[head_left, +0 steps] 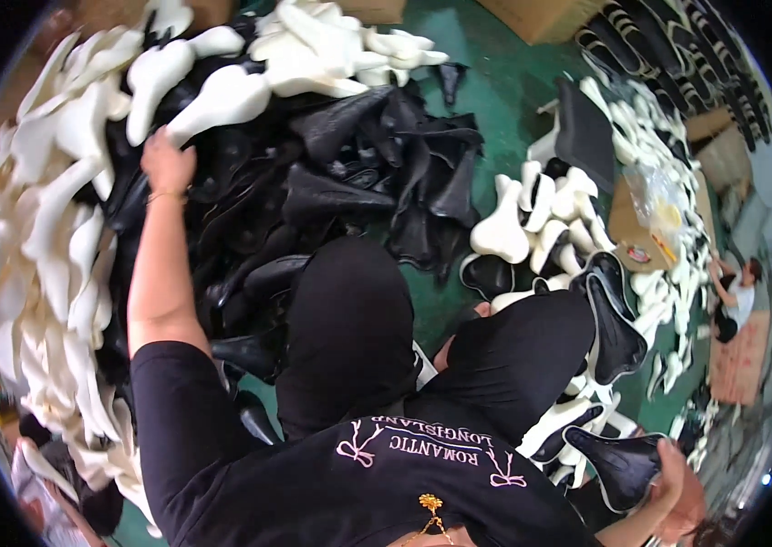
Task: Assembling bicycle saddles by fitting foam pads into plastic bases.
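My left hand is stretched out to the far left, its fingers closed on the narrow nose of a white foam saddle pad. Beneath that arm lies a heap of black saddle covers, soft and crumpled. At the lower right, my right hand grips the edge of a black bicycle saddle with a pale rim; part of this hand is blurred near the picture's border. Another black saddle rests beside my knee, apart from both hands.
White foam pads are piled high along the left. More white pads lie right of my knees on the green floor. Cardboard boxes stand at the back. A person sits at the far right; another is at the lower left.
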A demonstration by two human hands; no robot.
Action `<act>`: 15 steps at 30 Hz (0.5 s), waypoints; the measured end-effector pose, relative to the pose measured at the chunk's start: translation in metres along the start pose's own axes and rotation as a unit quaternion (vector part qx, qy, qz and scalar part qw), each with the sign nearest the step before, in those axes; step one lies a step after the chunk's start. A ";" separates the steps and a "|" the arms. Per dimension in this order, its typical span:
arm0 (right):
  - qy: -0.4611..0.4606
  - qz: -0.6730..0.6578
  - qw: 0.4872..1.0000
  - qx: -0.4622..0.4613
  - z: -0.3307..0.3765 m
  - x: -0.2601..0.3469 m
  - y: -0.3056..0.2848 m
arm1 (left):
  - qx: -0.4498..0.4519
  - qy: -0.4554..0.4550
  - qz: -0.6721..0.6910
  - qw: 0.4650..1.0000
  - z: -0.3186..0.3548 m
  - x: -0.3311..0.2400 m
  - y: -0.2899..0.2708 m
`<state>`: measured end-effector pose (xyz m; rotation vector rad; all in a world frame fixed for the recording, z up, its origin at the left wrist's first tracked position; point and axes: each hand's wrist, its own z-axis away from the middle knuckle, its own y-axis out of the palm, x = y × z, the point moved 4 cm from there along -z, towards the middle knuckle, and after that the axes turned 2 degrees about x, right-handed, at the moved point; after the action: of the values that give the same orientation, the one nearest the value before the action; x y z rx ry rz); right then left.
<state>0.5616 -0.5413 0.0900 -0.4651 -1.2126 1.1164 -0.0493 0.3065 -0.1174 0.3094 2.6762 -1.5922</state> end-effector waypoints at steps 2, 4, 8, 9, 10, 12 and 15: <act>0.236 0.056 0.965 0.095 -0.003 -0.013 0.011 | 0.061 -0.041 -0.021 0.997 -0.008 0.017 0.025; 0.076 0.286 0.955 0.007 -0.027 -0.021 0.002 | 0.155 -0.081 0.007 0.985 -0.010 -0.007 0.036; -0.163 0.068 0.984 -0.020 -0.106 0.166 0.091 | 0.063 0.008 0.113 0.992 -0.018 -0.001 -0.013; -0.245 0.000 0.970 -0.015 -0.121 0.207 0.121 | 0.035 0.015 0.168 0.985 -0.019 -0.009 -0.022; -0.233 0.001 0.972 0.026 -0.131 0.257 0.162 | -0.001 0.018 0.174 0.985 -0.023 -0.015 -0.035; -0.229 -0.094 0.956 0.159 -0.162 0.317 0.253 | -0.032 -0.055 0.287 0.956 -0.025 -0.021 -0.076; -0.128 -0.066 0.925 0.351 -0.224 0.340 0.403 | -0.121 -0.102 0.590 0.792 -0.026 0.027 -0.113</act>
<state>0.5724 -0.0163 -0.1381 0.3163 -0.9561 1.4274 -0.0929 0.2812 -0.0098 1.3376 1.7166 -0.7727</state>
